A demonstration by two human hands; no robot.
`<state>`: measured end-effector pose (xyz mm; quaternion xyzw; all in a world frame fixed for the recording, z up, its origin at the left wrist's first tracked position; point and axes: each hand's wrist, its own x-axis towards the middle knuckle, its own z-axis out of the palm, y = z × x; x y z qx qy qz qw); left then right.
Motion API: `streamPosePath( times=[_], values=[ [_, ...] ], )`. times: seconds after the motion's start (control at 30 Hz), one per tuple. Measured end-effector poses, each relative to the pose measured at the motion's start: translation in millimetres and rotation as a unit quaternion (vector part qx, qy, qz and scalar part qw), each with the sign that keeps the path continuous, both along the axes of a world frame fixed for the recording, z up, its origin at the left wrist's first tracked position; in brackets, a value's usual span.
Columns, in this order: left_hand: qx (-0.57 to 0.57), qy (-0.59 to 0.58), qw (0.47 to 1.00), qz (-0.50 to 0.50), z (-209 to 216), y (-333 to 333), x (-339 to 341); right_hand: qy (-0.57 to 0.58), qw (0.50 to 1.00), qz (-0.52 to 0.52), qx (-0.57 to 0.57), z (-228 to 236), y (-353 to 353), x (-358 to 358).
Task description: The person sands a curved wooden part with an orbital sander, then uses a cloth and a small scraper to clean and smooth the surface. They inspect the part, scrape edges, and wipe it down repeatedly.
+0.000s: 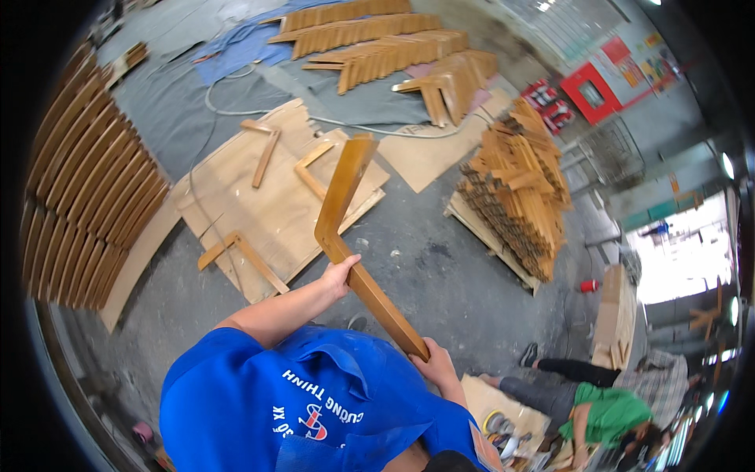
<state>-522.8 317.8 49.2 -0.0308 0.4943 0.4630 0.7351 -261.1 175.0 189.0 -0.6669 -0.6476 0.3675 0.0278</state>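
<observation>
In front of my body I hold an angled wooden furniture part [381, 303], brown with a smooth finish and bent like a wide V. My left hand [340, 277] is closed around it a little below the bend. My right hand [435, 363] grips the lower end. The upper arm of the part points away from me, above a plywood sheet [236, 173] on the floor. On that sheet lie similar angled parts: one at the far side [267, 155], one by the held part [310, 175], and one near the front edge [250, 259].
Curved wooden pieces [102, 181] are stacked at the left. Rows of angled parts [370, 47] stand at the back on cloths. A pallet pile [515, 197] rises at the right. A hose [370, 128] crosses the floor. A person in a green shirt [609, 413] bends at lower right.
</observation>
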Motion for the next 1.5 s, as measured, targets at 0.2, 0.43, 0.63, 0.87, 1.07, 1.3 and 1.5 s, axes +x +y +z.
streamPosePath(
  times=[0.2,0.43,0.63,0.87,1.07,1.3,1.5],
  values=[
    [-0.104,0.03,0.99,0.089,-63.9,7.8,-18.2,0.151,0.985,0.025,-0.079,-46.4,92.8,24.4],
    [-0.09,0.219,0.967,-0.094,-94.5,-29.6,-65.0,0.181,0.938,0.027,-0.296,-103.1,201.3,16.9],
    [-0.196,0.492,0.814,-0.239,-118.4,-210.4,-75.7,0.033,0.952,0.171,-0.252,-175.6,265.0,5.5],
    [-0.365,0.37,0.787,-0.333,-106.0,-354.1,3.0,0.01,0.932,0.176,-0.318,-245.4,319.7,-76.2],
    [-0.388,0.308,0.838,-0.229,-122.6,-292.5,-15.9,0.053,0.941,0.133,-0.306,-300.1,377.0,-207.0],
    [-0.383,0.314,0.849,-0.185,-127.5,-235.4,-47.3,0.031,0.959,0.175,-0.22,-412.9,456.9,-362.5],
    [-0.411,0.29,0.845,-0.18,-105.4,-237.4,-54.7,0.124,0.951,0.073,-0.274,-479.2,484.6,-414.3]
  ],
)
